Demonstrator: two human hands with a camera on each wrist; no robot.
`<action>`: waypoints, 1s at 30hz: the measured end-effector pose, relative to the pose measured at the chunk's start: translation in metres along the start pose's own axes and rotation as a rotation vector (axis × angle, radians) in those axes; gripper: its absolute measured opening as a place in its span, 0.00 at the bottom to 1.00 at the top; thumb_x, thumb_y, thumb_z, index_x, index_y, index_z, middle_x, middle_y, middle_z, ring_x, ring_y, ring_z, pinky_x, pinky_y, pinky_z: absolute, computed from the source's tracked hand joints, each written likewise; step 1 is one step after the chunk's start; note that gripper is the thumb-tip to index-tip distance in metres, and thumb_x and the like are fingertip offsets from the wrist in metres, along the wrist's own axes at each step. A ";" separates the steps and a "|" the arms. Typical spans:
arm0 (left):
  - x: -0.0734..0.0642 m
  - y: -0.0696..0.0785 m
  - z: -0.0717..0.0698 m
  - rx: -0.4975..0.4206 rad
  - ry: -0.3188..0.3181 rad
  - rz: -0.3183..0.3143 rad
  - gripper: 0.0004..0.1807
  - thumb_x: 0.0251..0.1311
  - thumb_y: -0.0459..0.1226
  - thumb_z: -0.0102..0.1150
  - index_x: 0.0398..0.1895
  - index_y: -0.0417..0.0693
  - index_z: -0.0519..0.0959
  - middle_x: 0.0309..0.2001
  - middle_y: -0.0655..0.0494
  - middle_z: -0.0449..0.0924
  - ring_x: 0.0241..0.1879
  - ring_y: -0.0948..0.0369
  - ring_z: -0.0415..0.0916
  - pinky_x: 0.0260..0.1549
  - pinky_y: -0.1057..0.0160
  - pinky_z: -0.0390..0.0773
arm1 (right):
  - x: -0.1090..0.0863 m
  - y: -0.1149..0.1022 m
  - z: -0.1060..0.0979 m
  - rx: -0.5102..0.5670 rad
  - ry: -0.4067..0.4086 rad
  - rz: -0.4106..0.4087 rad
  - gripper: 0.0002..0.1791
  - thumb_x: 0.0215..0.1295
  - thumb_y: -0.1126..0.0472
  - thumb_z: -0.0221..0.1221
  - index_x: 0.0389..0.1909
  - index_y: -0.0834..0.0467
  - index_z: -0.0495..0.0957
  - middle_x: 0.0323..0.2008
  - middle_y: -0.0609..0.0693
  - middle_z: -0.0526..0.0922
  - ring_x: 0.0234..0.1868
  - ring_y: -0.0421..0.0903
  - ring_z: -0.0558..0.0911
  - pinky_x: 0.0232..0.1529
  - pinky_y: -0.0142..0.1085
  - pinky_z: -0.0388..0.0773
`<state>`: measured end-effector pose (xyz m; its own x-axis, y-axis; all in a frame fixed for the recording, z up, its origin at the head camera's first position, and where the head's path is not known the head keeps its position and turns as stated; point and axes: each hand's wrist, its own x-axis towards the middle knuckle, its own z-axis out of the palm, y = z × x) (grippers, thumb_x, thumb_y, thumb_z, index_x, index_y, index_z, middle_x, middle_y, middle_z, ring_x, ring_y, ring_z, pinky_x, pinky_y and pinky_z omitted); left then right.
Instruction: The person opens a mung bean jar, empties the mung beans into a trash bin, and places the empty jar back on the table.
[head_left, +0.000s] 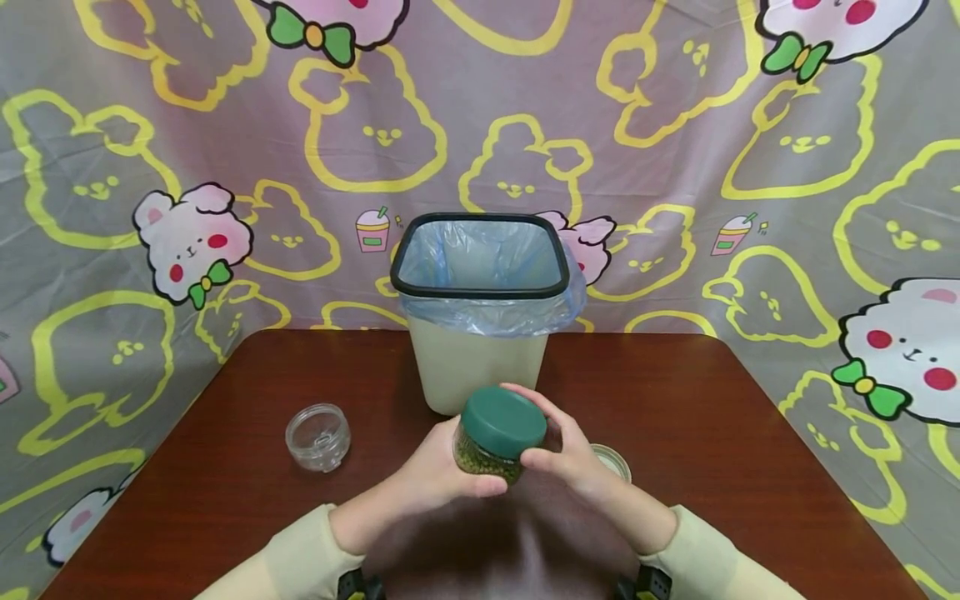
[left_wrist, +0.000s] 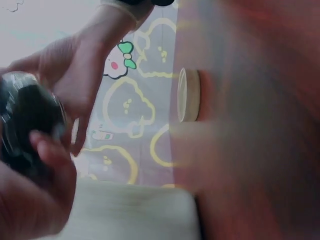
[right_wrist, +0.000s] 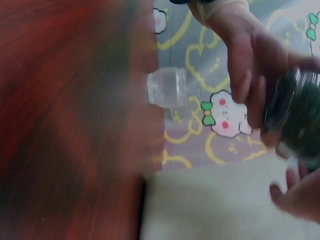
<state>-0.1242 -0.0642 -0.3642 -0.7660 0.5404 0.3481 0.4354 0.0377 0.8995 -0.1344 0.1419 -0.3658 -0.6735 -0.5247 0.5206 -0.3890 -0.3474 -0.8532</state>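
A glass jar (head_left: 483, 460) with dark green contents and a wide green lid (head_left: 504, 421) is held up over the near middle of the table, tilted. My left hand (head_left: 433, 467) grips its glass body from the left, the thumb across the front. From the right, my right hand (head_left: 562, 446) holds the lid between the thumb in front and the fingers behind. In the left wrist view the jar (left_wrist: 30, 120) is dark and blurred between both hands. The right wrist view has the jar (right_wrist: 300, 117) at its right edge.
A cream trash bin (head_left: 480, 358) lined with a blue bag (head_left: 487, 317) stands behind the hands. An open clear container (head_left: 318, 437) sits on the table (head_left: 247, 500) at left. At right, a shallow round beige piece (left_wrist: 191, 95) lies partly behind the right forearm. Patterned cloth (head_left: 660, 167) surrounds the table.
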 end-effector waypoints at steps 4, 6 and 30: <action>-0.001 0.002 0.008 0.292 0.230 -0.123 0.43 0.39 0.51 0.79 0.59 0.48 0.70 0.46 0.62 0.80 0.45 0.64 0.77 0.45 0.57 0.76 | -0.004 -0.001 0.010 -0.115 0.192 0.080 0.42 0.62 0.54 0.65 0.69 0.69 0.58 0.60 0.55 0.74 0.58 0.43 0.75 0.56 0.33 0.71; -0.001 0.003 0.013 0.383 0.292 -0.177 0.46 0.36 0.55 0.79 0.60 0.48 0.69 0.46 0.62 0.80 0.44 0.64 0.77 0.43 0.57 0.77 | -0.004 -0.003 0.017 -0.140 0.275 0.129 0.44 0.59 0.54 0.67 0.70 0.67 0.57 0.59 0.57 0.73 0.56 0.43 0.75 0.54 0.32 0.72; 0.000 0.001 0.004 -0.121 -0.090 0.043 0.38 0.51 0.52 0.70 0.59 0.38 0.71 0.48 0.54 0.80 0.45 0.60 0.77 0.48 0.61 0.76 | 0.004 0.000 0.003 -0.009 -0.004 -0.074 0.39 0.60 0.45 0.65 0.66 0.60 0.65 0.58 0.49 0.76 0.56 0.44 0.76 0.57 0.34 0.70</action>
<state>-0.1217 -0.0608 -0.3648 -0.6998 0.6129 0.3671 0.4028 -0.0858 0.9112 -0.1355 0.1370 -0.3636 -0.6400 -0.5015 0.5822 -0.4429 -0.3783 -0.8128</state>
